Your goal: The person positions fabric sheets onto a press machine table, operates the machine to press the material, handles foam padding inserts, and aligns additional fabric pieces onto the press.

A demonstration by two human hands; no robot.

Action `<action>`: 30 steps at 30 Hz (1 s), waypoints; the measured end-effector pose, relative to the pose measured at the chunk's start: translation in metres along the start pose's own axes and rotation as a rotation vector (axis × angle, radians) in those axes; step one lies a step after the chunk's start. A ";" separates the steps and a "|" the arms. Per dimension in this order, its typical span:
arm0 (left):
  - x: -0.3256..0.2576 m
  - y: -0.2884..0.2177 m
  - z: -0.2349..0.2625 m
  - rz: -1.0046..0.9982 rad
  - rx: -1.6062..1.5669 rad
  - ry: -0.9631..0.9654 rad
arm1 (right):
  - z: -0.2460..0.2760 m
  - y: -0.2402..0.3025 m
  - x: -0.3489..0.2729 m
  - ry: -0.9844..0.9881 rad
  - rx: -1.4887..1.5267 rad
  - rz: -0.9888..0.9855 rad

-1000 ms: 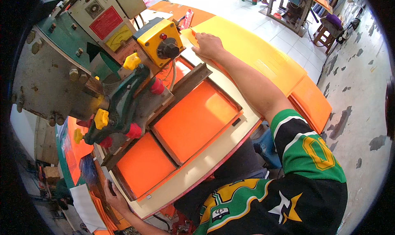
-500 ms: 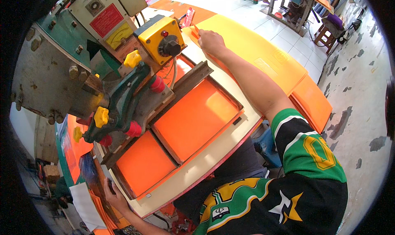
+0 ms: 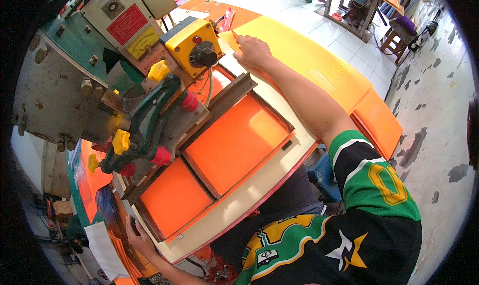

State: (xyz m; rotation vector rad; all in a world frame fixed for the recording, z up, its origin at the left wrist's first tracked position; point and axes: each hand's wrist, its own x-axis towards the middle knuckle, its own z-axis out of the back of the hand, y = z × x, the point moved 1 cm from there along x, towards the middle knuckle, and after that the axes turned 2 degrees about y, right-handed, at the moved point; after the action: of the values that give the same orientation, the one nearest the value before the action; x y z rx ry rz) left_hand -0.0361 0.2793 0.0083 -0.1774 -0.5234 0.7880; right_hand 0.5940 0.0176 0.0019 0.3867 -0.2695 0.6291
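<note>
Under the press head (image 3: 149, 120) lies a cream board (image 3: 239, 197) carrying a dark metal frame (image 3: 202, 178) with two openings. Bright orange sheet (image 3: 237, 145) shows through both. My left hand (image 3: 141, 239) is at the board's left end, thumb and fingers apart around its edge; part of the fingers is hidden. Across the board's right side reaches my right arm. My right hand (image 3: 255, 51) rests near the board's far right corner, thumb apart from the fingers, beside a pointed orange piece (image 3: 234, 34). Whether its fingertips touch that piece is unclear.
A yellow control box (image 3: 192, 45) with a black knob juts over the board. Yellow sheets (image 3: 304, 50) and orange sheets (image 3: 381, 130) are stacked to the right. White and orange sheets stand beside my left hand. A peeling wall (image 3: 434, 110) borders the right side.
My right hand has shifted slightly down, and its thumb now shows apart from the fingers. My left hand stays in place. The whole view has shifted a little.
</note>
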 end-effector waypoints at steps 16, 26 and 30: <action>0.000 0.003 -0.001 -0.033 0.017 -0.010 | 0.005 -0.004 0.007 -0.034 0.181 -0.139; 0.000 0.001 -0.001 -0.003 0.009 -0.001 | 0.000 -0.023 0.014 -0.220 0.396 -0.136; -0.002 0.008 -0.001 -0.014 0.003 -0.005 | 0.004 -0.024 0.011 -0.279 0.506 -0.236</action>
State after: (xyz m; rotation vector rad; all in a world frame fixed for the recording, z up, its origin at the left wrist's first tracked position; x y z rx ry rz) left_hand -0.0419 0.2831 0.0043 -0.1694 -0.5276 0.7756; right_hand 0.6170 0.0035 0.0024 0.9832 -0.3236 0.4034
